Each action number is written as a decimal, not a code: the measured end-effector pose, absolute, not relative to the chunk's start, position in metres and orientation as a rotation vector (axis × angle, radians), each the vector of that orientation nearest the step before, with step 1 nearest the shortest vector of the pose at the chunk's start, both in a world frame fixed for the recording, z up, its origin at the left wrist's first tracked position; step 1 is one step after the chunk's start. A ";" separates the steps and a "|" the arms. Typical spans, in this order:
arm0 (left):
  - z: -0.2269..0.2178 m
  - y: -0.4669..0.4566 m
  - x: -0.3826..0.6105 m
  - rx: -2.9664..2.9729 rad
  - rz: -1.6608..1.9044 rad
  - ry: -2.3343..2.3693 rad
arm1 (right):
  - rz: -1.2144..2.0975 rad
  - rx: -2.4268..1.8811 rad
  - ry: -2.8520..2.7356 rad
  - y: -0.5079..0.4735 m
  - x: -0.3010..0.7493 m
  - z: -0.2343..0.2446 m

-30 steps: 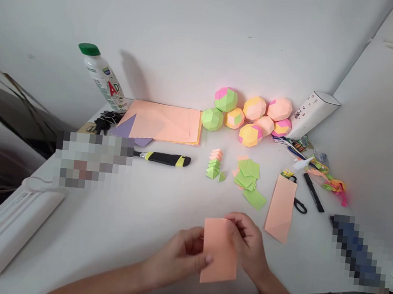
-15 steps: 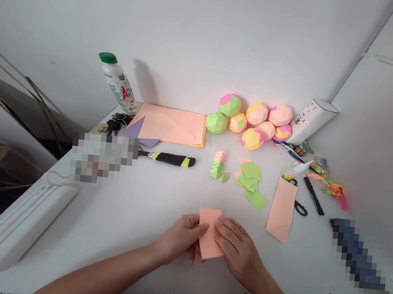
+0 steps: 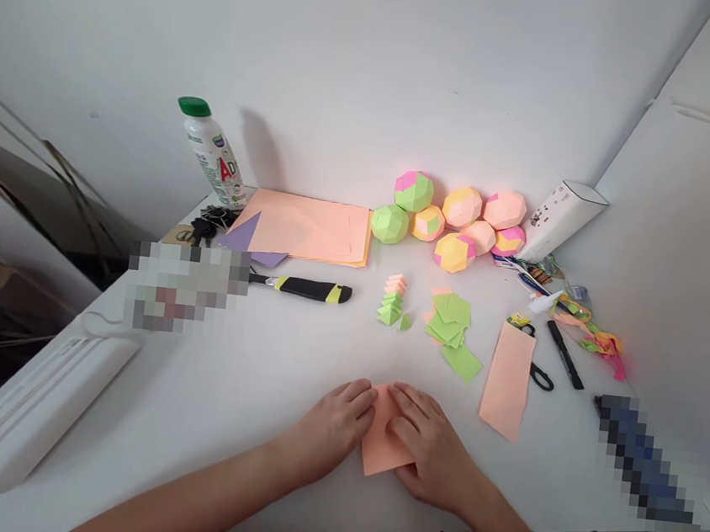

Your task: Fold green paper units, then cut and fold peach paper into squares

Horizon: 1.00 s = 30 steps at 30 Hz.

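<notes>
A salmon-pink piece of paper [image 3: 381, 457] lies between my hands near the front of the table. My left hand [image 3: 333, 426] grips its upper left edge, with fingers curled and pressed together. On the other side, my right hand [image 3: 433, 452] holds the paper's right edge, its fingers bent over the top face and partly hiding it. Beyond the hands are a pile of small green and pink paper pieces [image 3: 451, 320] and a row of small folded paper units [image 3: 391, 304]. A longer pink paper strip [image 3: 506, 382] lies to the right, partly over black-handled scissors [image 3: 541, 376].
Several faceted paper balls [image 3: 455, 251] rest by the wall. A stack of coloured sheets [image 3: 308, 226], a bottle [image 3: 215, 154] and a black-and-yellow cutter [image 3: 311, 288] are behind on the left. A white device [image 3: 38, 415] lies left; a black pen [image 3: 565, 354] lies right.
My left hand has turned over, from thumb on top of the paper to curled fingers at its upper left edge. The right fingers have bent more, and the paper has tilted slightly.
</notes>
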<state>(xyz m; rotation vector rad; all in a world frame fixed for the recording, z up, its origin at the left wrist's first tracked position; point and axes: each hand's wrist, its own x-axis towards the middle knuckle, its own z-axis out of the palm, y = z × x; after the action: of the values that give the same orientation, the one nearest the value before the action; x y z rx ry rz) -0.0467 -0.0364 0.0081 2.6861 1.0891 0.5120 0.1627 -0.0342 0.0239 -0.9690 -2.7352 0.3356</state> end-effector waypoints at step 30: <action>0.011 -0.032 -0.059 2.596 0.467 1.108 | 0.755 -1.035 -2.391 -0.010 0.153 0.038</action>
<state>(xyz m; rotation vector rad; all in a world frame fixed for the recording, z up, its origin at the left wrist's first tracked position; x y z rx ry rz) -0.0588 -0.0322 0.0114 2.5959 1.1084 0.4666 0.1533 -0.0096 0.0383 -1.0350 -2.3909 0.7551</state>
